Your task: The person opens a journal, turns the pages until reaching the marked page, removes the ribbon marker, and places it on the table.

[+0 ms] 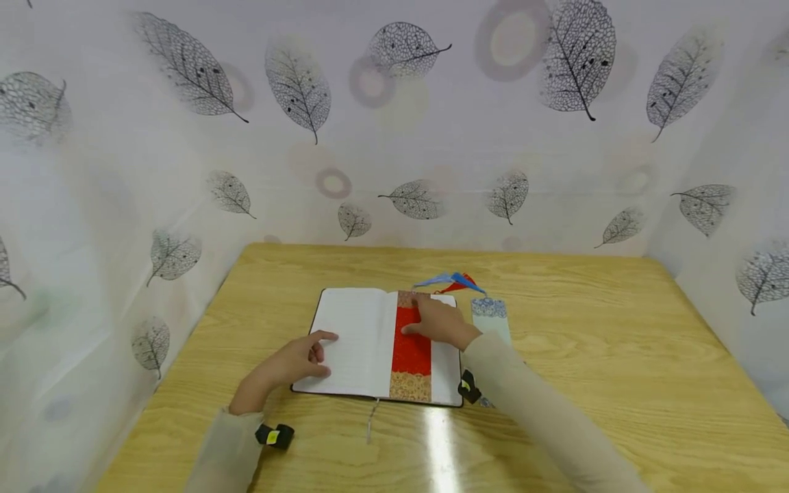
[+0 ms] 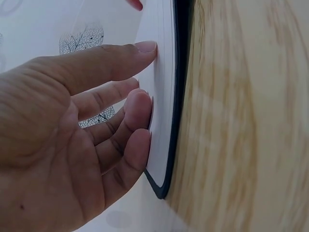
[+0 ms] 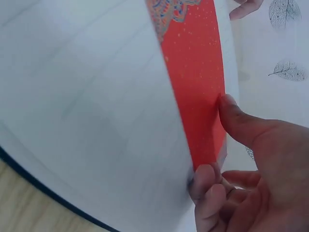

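Observation:
An open notebook [image 1: 348, 315] with white pages and a dark cover lies on the table. Along its right page, close to the fold, runs a red bookmark [image 1: 411, 352] with gold patterned ends. My right hand [image 1: 440, 323] rests on the upper part of this bookmark, thumb and index spread apart; in the right wrist view the thumb [image 3: 229, 104] presses its red surface, while the other fingers bend loosely by its end. My left hand [image 1: 292, 361] lies at the left page's outer edge, fingertips touching the paper. Nothing is held in it.
Just right of the notebook lies a pale bookmark [image 1: 490, 315] with a blue pattern, partly hidden by my right forearm. Blue tassels [image 1: 459, 279] and a red tassel [image 1: 452, 286] spread past the notebook's top edge. A thin ribbon [image 1: 371, 419] hangs from the spine onto the wooden table [image 1: 616, 342].

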A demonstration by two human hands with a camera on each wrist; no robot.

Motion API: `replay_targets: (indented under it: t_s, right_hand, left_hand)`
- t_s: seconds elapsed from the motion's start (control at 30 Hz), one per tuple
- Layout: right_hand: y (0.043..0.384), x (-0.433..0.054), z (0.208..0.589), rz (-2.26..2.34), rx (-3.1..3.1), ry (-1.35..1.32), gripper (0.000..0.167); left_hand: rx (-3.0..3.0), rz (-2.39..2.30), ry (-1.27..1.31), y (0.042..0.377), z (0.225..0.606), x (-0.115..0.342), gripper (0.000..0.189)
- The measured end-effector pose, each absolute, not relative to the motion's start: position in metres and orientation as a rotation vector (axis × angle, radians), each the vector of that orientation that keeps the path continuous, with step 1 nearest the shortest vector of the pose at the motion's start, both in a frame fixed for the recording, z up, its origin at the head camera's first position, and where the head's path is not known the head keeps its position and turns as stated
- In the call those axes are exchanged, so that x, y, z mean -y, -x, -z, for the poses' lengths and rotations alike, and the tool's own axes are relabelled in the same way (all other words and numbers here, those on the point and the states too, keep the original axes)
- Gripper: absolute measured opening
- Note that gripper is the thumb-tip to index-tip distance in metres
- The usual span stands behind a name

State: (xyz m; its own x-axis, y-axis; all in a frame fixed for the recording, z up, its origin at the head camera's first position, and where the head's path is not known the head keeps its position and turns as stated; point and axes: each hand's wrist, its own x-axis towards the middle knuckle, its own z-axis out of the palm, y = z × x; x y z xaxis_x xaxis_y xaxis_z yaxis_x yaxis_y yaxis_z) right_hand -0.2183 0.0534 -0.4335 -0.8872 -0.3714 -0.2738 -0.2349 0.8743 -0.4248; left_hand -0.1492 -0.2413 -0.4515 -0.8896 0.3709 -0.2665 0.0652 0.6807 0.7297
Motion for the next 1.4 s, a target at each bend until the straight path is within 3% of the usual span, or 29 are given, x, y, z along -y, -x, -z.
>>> replay_targets:
  t_s: [0.3,0.63,1.07,1.4]
  right_hand:
    - [0.223,-0.056,0.435,0.498,-2.705,0.349,0.087]
    - [0.228,-0.072,0.437,0.582,-2.693,0.346,0.076]
    - [0.24,-0.086,0.439,0.728,-2.597,0.334,0.088]
    - [0.241,-0.088,0.442,0.8,-2.574,0.333,0.084]
  left_hand:
    - [-2.486,-1.076,-0.384,0.148,0.453,0.243,0.059]
    - [-2.476,-1.077,-0.377,0.147,0.453,0.244,0.059]
    - [-2.476,-1.079,-0.384,0.151,0.454,0.244,0.062]
    - [-2.464,-1.085,-0.382,0.152,0.454,0.245,0.062]
